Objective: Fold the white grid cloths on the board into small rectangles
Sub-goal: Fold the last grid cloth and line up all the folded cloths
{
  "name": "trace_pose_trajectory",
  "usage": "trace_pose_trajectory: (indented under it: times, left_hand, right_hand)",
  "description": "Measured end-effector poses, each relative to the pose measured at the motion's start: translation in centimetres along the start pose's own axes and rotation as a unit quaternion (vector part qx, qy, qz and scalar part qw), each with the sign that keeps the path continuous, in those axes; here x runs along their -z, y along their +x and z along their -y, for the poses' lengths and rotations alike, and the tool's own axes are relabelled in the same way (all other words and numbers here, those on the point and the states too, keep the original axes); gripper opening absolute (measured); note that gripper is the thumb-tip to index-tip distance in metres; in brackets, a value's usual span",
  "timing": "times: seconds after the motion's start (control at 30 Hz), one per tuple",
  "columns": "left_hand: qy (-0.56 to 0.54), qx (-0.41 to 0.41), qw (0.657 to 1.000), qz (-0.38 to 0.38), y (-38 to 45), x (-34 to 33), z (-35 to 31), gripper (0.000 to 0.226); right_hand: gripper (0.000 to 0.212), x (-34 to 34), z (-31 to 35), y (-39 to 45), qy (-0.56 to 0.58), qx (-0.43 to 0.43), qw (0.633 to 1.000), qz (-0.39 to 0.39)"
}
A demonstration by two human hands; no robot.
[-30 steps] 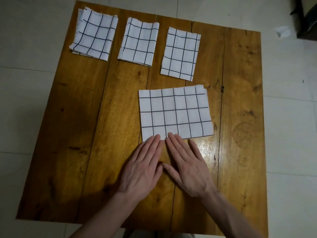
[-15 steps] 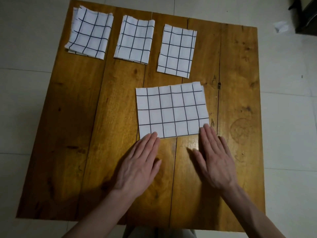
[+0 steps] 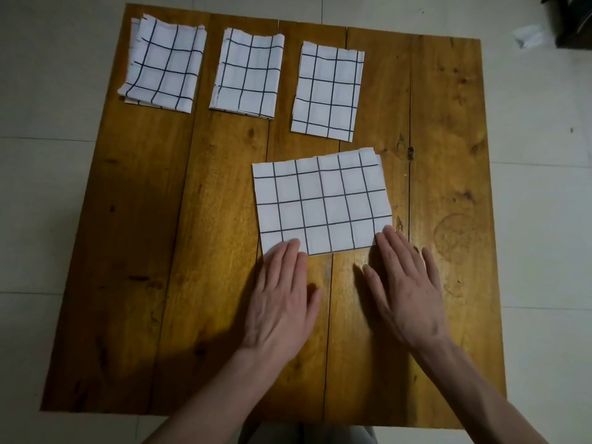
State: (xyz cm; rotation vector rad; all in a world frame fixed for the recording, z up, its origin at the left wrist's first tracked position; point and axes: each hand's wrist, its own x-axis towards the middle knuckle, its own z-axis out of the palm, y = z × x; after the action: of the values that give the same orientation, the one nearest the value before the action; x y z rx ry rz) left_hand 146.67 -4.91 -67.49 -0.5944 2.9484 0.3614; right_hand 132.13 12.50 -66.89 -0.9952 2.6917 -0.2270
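From the head camera, a wooden board [image 3: 137,251] lies on a pale tiled floor [image 3: 544,219]. Along its far edge three folded white grid cloths sit in a row, each a small rectangle and apart from its neighbours: the left folded cloth [image 3: 163,64], the middle folded cloth [image 3: 247,73] and the right folded cloth [image 3: 327,91]. Nearer the person, just right of the board's middle, lies a wider half-folded cloth [image 3: 322,201], flat, with its long side across the view. The left hand [image 3: 282,302] rests palm down with fingers straight and close together, its fingertips [image 3: 290,246] on the cloth's near left corner. The right hand [image 3: 407,293] also lies flat, fingers straight and slightly spread, its fingertips [image 3: 386,235] on the near right corner and the thumb out on the wood. Neither hand grips anything. A crumpled white scrap [image 3: 527,36] lies on the floor beyond the board's far right corner.
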Motion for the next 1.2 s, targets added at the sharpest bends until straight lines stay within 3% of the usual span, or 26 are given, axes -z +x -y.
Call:
trace_pose_trajectory:
  times: [0.2,0.3,0.4,0.6,0.73,1.07,1.2]
  left_hand:
    - [0.009,-0.049,0.999,0.022,2.2,-0.6,-2.6,0.068]
    - [0.018,-0.040,0.998,0.033,2.1,-1.3,-2.8,0.067]
    - [0.011,-0.035,0.999,0.035,1.7,-1.6,-2.8,0.067]
    - [0.012,-0.035,0.999,0.035,1.5,-1.6,-3.0,0.069]
    - [0.018,-0.044,0.998,0.033,1.2,-1.8,-2.8,0.069]
    - [0.019,-0.038,0.999,0.035,0.7,-2.0,-3.2,0.069]
    - [0.017,-0.036,0.998,0.041,0.7,-1.8,-3.2,0.069]
  right_hand:
    - [0.043,1.6,0.6,1.8,0.082,-0.011,0.995,-0.055]
    - [0.050,2.3,1.2,2.7,0.181,-0.093,0.976,-0.073]
    - [0.055,3.0,1.7,3.7,0.197,-0.178,0.962,-0.066]
    - [0.057,3.1,2.4,5.0,0.199,-0.259,0.945,-0.021]
    - [0.064,3.4,2.5,5.8,0.265,-0.315,0.911,-0.013]
    - [0.051,3.2,2.9,4.3,0.335,-0.269,0.900,-0.075]
    - [0.058,2.6,2.9,3.9,0.370,-0.263,0.886,-0.098]
